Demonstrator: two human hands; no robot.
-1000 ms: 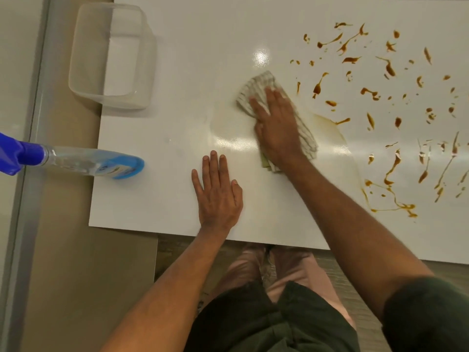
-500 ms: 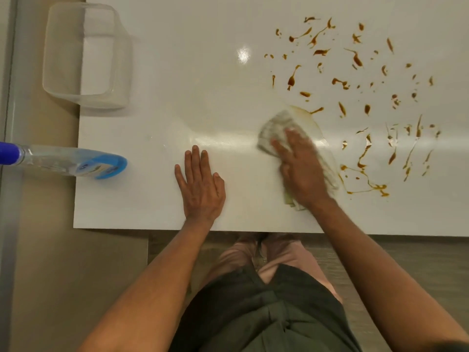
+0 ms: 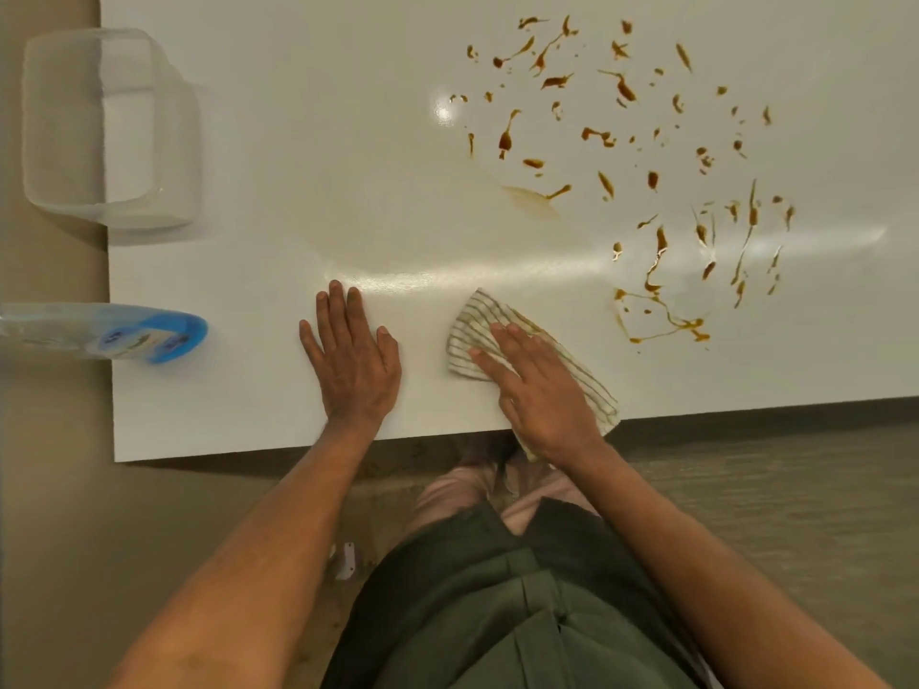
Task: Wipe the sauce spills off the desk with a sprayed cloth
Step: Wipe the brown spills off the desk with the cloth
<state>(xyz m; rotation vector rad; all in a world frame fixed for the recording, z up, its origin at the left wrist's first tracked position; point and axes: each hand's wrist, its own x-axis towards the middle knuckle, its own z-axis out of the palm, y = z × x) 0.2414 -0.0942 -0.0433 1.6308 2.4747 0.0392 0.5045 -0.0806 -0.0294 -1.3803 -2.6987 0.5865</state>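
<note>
A white desk (image 3: 278, 156) carries many brown sauce spills (image 3: 646, 181) across its right half, with a thin wet smear (image 3: 532, 201) at their left edge. My right hand (image 3: 542, 390) presses flat on a striped cloth (image 3: 477, 323) near the desk's front edge, left of and below the spills. The cloth's lower end hangs over the edge. My left hand (image 3: 350, 360) lies flat on the desk with fingers apart, holding nothing, a little left of the cloth.
A spray bottle (image 3: 144, 335) lies on its side at the desk's left edge, its head out of frame. A clear plastic container (image 3: 107, 131) sits at the far left corner, partly over the edge. Floor and my legs are below the front edge.
My right hand has dragged the cloth from the upper middle of the desk down toward the front edge, leaving a wiped streak. My left hand has stayed put.
</note>
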